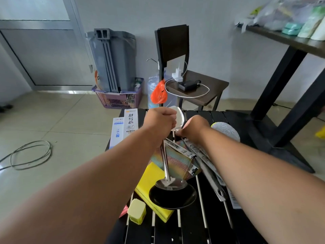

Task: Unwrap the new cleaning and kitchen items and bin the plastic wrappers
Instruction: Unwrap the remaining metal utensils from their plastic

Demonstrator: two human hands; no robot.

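Head view: left hand [161,120] grips the steel ladle [166,166] handle; right hand [192,128] pinches its plastic wrapper [177,132] above the worktop [193,224].

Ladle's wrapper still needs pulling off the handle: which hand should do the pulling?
Probably the right hand: it already pinches what looks like the wrapper's end near the handle top, while the left hand grips the ladle and can steady it.

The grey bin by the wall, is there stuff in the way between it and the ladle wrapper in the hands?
Partly. The grey bin stands in a purple basket across bare floor, beyond the black table's far edge. Two white boxes lie on that edge, left of the left hand holding the ladle. Above them, nothing blocks the way.
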